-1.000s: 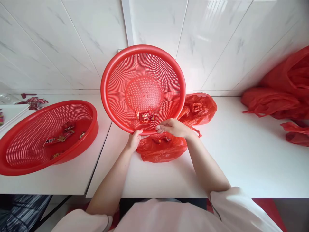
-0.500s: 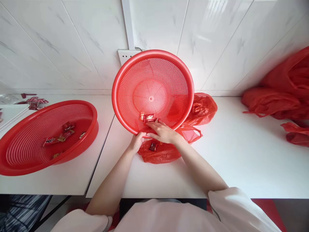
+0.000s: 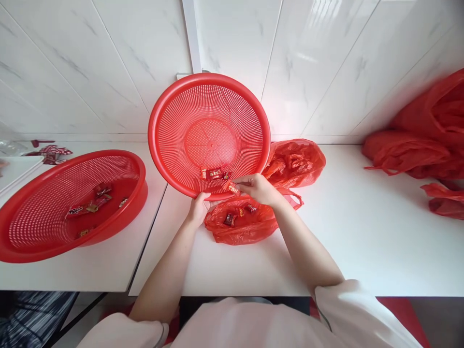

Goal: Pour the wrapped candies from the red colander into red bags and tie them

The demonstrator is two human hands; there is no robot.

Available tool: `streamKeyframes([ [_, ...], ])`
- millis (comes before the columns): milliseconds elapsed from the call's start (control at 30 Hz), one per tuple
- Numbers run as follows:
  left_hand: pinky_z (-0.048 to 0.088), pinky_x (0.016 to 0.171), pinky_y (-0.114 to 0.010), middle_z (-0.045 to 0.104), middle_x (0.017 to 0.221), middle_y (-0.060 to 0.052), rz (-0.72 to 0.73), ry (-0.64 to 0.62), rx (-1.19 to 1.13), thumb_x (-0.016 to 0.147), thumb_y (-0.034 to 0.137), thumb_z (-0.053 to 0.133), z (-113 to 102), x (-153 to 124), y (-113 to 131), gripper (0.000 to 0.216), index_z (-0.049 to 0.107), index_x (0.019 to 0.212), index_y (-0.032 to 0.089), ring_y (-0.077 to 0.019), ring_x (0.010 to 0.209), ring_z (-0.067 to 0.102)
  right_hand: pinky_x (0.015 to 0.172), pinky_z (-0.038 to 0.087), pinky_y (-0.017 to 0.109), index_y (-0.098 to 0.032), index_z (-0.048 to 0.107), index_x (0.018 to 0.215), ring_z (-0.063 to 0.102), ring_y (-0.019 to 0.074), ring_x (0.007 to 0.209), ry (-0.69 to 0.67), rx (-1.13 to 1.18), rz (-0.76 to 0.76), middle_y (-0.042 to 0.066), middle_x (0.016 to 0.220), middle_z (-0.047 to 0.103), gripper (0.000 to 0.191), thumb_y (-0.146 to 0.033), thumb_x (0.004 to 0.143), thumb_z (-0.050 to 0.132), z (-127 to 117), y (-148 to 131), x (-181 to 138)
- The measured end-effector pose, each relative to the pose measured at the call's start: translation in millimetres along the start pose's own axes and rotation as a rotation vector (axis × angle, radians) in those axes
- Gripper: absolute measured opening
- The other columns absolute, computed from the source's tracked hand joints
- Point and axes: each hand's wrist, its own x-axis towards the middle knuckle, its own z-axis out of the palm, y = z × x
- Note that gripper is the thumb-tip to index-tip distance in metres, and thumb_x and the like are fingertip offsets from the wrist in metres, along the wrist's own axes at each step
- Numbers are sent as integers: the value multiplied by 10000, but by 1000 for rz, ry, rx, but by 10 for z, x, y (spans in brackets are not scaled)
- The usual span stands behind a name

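Observation:
A round red perforated basket (image 3: 181, 125) stands tilted up against the tiled wall, its lower rim gripped by my left hand (image 3: 197, 208). A few red wrapped candies (image 3: 213, 173) lie at its low edge. My right hand (image 3: 256, 187) pinches one red wrapped candy (image 3: 231, 187) at the rim, just above an open red plastic bag (image 3: 237, 231) lying on the white table. Inside the bag are two or three more candies (image 3: 229, 219).
A second red basket (image 3: 43, 241) with several candies sits on the left table. Another crumpled red bag (image 3: 295, 162) lies behind my right hand. More red bags (image 3: 420, 145) pile at the far right. Red wrappers (image 3: 50, 153) lie at the far left near the wall.
The tilted basket swung right, then back left. My right hand reached into its low edge and came out pinching a candy over the bag.

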Motion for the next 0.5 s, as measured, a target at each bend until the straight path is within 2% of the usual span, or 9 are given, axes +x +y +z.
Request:
streamKeyframes([
  [100,553,841,-406,710,1024,-100,24,6,1,704,195,578,-11,1,25,277,664,953,111,-263,993,656,720,527,284,-146,719,1069,669,171,742,33,-2,55,44,865,736,316,-316,833,594,-68,-9,-7],
  [200,551,841,-407,715,965,-102,17,30,10,706,206,585,-37,3,38,234,669,900,105,-258,970,659,727,528,280,-150,735,998,674,171,759,3,-3,82,51,872,741,265,-284,802,617,-145,-80,-40],
  [300,546,852,-424,711,971,-95,36,25,9,713,211,580,-58,3,44,208,665,879,119,-257,979,653,740,516,278,-190,749,895,675,176,788,-131,-109,75,34,875,743,177,-245,783,623,-230,-145,-100],
  [400,547,845,-424,707,972,-76,57,31,13,713,206,581,-57,-2,50,203,649,892,140,-246,981,646,632,484,272,-202,726,729,652,170,684,-300,-276,129,28,774,732,151,-239,797,597,-295,-175,-159],
  [433,548,843,-424,705,966,-69,59,37,12,711,204,582,-51,-5,50,208,643,901,144,-241,974,647,597,467,272,-197,705,685,636,165,638,-313,-319,155,30,722,719,186,-249,813,581,-305,-183,-170],
  [500,549,843,-423,705,949,-61,51,48,8,706,197,585,-33,-10,46,216,636,909,144,-234,955,652,586,453,273,-189,673,678,615,155,593,-243,-369,157,29,660,691,243,-278,857,535,-298,-200,-171],
])
